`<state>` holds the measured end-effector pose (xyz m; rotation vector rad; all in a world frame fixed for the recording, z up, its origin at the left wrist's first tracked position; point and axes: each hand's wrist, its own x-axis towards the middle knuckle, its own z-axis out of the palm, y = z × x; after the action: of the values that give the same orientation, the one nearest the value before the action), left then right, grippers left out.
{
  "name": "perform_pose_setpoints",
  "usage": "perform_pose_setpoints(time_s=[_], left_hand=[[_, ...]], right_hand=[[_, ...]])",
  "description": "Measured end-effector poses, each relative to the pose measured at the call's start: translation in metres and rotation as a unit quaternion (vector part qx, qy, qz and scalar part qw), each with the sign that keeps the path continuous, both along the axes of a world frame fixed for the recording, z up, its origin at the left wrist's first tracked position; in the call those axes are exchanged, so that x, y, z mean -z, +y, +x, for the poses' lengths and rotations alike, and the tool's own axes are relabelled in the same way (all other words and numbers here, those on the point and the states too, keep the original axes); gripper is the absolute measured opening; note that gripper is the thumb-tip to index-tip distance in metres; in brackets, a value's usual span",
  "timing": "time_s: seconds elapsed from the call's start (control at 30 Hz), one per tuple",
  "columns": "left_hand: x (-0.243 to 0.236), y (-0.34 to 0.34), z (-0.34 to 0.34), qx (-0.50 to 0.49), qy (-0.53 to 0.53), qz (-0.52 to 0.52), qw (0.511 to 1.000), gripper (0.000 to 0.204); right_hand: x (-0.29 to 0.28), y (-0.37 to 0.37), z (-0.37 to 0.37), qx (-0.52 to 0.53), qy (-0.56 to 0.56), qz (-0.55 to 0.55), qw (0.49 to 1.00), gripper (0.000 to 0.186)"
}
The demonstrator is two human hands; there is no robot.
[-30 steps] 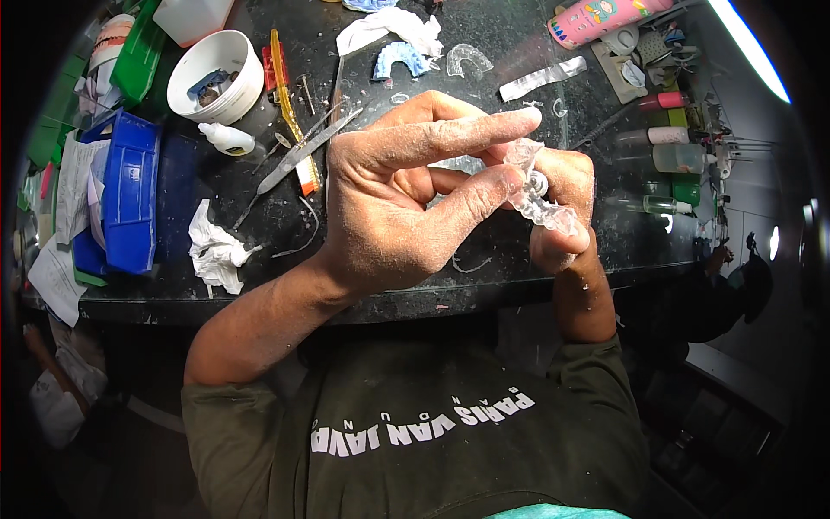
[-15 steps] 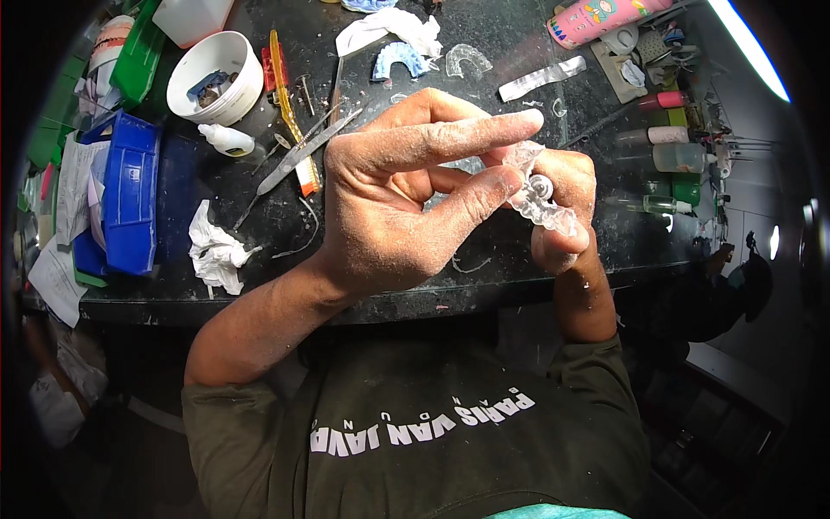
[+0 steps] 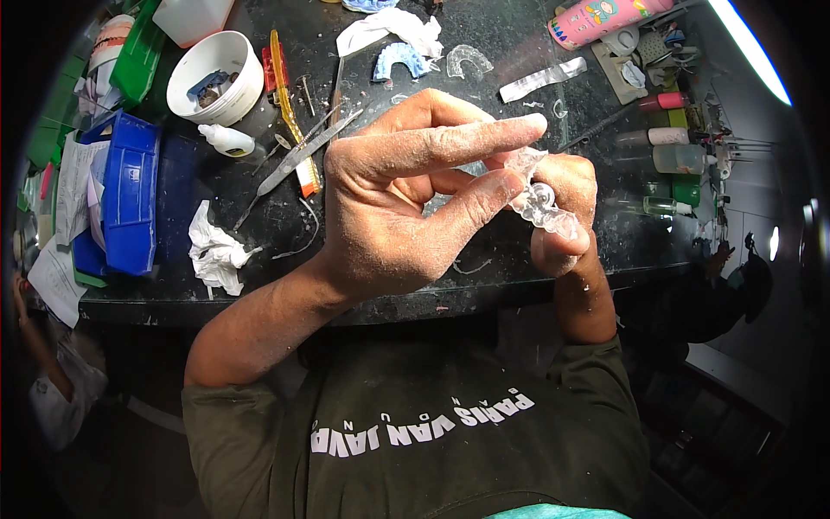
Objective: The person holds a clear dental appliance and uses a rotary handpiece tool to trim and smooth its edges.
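My left hand (image 3: 398,195) pinches a clear dental aligner (image 3: 562,225) between thumb and fingers, its index finger stretched out above it. Pale dust coats the skin. Close against the aligner is my right hand (image 3: 566,186), with curled fingers and its thumb beneath the aligner's lower end. A small round grey tip (image 3: 542,192) shows between the aligner and the right fingers. Whatever it belongs to is hidden inside the right hand. Both hands are raised over the dark bench, near its front edge.
A blue dental model (image 3: 401,62) and another clear aligner (image 3: 469,60) lie beyond my hands. To the left are a metal knife (image 3: 303,154), crumpled tissue (image 3: 216,249), a white tub (image 3: 216,80) and a blue bin (image 3: 130,195). Bottles and a pink flask (image 3: 596,19) line the right side.
The aligner has tilted and shifted slightly between my hands, and the left index fingertip has moved a little to the right. Both grips stay the same.
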<state>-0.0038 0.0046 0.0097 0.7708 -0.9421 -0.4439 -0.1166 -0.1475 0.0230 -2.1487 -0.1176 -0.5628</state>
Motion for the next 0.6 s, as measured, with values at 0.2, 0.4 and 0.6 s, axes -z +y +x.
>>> perform_pose_setpoints(time_s=[0.2, 0.4, 0.6], left_hand=[[-0.006, 0.003, 0.011, -0.104, -0.155, -0.006, 0.982, 0.036], [-0.006, 0.001, 0.011, -0.151, -0.207, -0.03, 0.966, 0.036], [-0.006, 0.0, 0.013, -0.148, -0.217, -0.035, 0.964, 0.037]], right_hand=[[0.0, -0.008, -0.004, 0.012, 0.008, 0.008, 1.0, 0.073], [-0.004, -0.013, -0.003, -0.032, 0.04, -0.061, 0.997, 0.083], [-0.004, -0.009, -0.001, -0.044, 0.037, -0.026, 0.998, 0.086]])
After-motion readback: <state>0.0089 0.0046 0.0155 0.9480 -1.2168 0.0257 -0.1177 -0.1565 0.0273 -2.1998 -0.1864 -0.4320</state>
